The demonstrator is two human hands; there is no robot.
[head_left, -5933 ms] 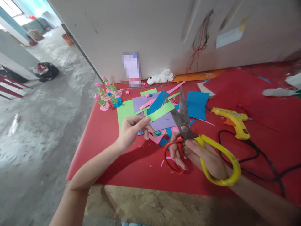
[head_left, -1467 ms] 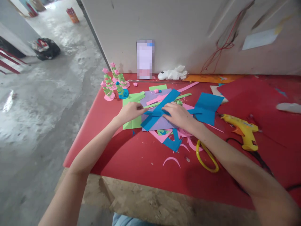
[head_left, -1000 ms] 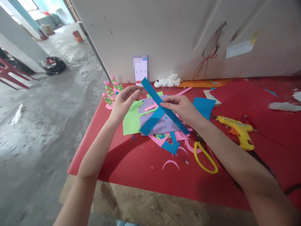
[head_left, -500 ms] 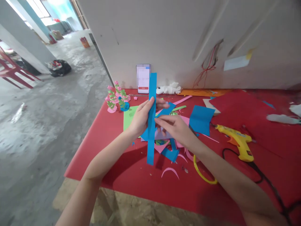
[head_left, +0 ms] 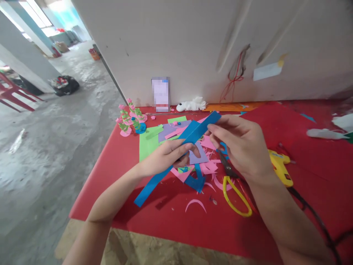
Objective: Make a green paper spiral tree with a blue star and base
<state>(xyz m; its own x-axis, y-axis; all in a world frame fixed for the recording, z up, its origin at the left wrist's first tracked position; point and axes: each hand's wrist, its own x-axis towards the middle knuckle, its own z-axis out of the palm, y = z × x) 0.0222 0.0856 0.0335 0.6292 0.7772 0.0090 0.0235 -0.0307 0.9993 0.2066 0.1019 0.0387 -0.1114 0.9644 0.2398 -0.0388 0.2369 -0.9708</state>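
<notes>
A long blue paper strip point(head_left: 154, 188) slants from the table's front left up toward the right, above the paper scraps. My left hand point(head_left: 172, 154) is closed around its middle, thumb on top. At the strip's upper right end, my right hand point(head_left: 239, 141) pinches the edge between thumb and fingers; part of that grip is hidden. Below my right hand lie scissors point(head_left: 236, 198) with yellow-edged handles, their blades pointing into the scraps. Under the strip are a purple sheet point(head_left: 199, 154), a green sheet point(head_left: 147, 145) and a cut blue piece point(head_left: 196, 182).
Small paper flowers point(head_left: 125, 121) stand at the table's back left. A phone point(head_left: 161, 95) leans on the wall beside a white ornament point(head_left: 191, 105). To the right is a yellow glue gun point(head_left: 281, 169) with a black cord. Red paper point(head_left: 267, 125) covers the back right.
The blue strip has turned from upright to a slant, its upper end going right. My right hand has moved up and right to that end. More of the scissors shows.
</notes>
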